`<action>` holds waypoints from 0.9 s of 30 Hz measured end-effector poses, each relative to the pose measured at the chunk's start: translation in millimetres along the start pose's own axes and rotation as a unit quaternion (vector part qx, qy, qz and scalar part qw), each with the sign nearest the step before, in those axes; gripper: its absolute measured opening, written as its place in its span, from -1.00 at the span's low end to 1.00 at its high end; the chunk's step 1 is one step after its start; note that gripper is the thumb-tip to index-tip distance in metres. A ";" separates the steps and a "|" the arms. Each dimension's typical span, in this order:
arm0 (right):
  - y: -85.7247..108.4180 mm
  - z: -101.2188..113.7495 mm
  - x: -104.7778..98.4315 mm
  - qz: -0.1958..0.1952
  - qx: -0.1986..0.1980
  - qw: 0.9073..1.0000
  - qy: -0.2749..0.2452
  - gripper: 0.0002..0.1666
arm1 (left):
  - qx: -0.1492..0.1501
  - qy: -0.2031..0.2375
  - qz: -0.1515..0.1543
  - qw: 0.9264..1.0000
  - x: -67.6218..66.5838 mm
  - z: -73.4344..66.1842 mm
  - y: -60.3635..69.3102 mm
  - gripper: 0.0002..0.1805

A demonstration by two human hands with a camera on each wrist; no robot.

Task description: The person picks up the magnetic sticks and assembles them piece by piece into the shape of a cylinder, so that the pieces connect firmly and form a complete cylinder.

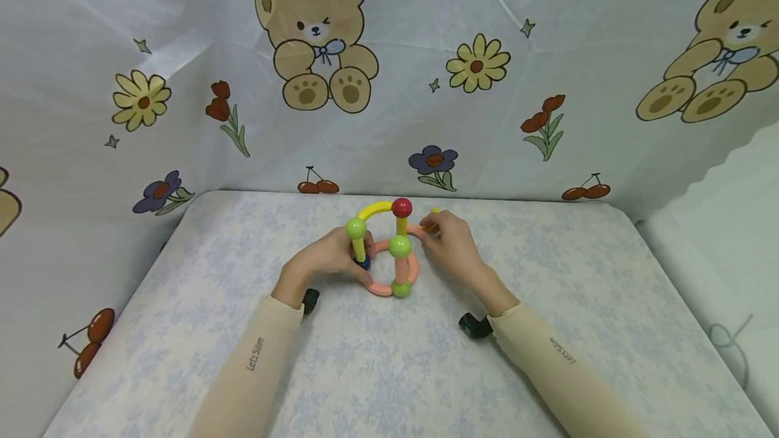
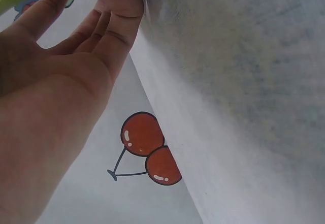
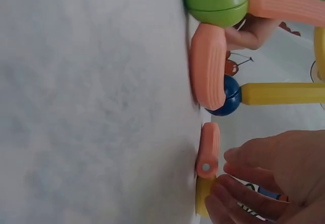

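toy frame point(image 1: 399, 247): centre of head view | left hand point(image 1: 328, 253) grips its blue ball point(image 1: 363, 263) | right hand point(image 1: 453, 242) at curved pink rod point(image 3: 208, 144), cannot tell if pinching | risk: slack left hold or a bump could topple toy frame

Left sleeve point(image 1: 246, 374): "Let's Slim", printed small and dark, running lengthwise
Right sleeve point(image 1: 556, 370): "Let's Slim" again, likewise small, dark and lengthwise

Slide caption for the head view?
Left hand holding a ball-and-rod structure, right hand at a pink curved rod.
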State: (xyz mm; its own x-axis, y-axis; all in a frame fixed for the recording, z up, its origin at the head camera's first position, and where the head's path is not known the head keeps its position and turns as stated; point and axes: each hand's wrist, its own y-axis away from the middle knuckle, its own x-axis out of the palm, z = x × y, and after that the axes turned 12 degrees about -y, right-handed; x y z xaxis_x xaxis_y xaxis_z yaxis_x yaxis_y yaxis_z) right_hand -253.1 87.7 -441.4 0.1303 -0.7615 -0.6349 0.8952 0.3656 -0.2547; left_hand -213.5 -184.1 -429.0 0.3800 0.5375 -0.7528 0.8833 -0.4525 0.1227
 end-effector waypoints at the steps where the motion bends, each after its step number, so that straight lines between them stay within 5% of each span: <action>1: -2.9 -0.8 2.2 -0.005 0.001 1.000 0.012 -0.74 | -0.001 0.001 -0.002 1.000 0.4 0.3 -0.1 -0.45; 11: -20.7 3.2 11.9 0.047 -0.017 0.992 0.112 -0.68 | 0.006 0.006 -0.008 1.000 2.1 0.8 -0.6 -0.46; 20: -11.5 3.2 -12.4 0.032 0.106 0.993 -0.037 -0.62 | 0.001 0.001 -0.008 1.000 0.9 0.1 0.1 -0.45; 27: -10.3 5.9 -41.8 0.093 0.170 0.961 -0.199 -0.62 | -0.003 0.001 -0.005 1.000 2.4 0.8 1.5 -0.45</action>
State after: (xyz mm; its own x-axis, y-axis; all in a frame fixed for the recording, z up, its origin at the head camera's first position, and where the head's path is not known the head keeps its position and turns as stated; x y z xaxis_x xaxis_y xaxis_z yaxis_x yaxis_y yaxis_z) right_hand -265.3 112.6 -407.9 0.3933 -0.8694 -0.2991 0.9194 0.3709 0.1309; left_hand -211.4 -184.1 -431.2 0.3714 0.5427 -0.7533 0.8884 -0.4435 0.1185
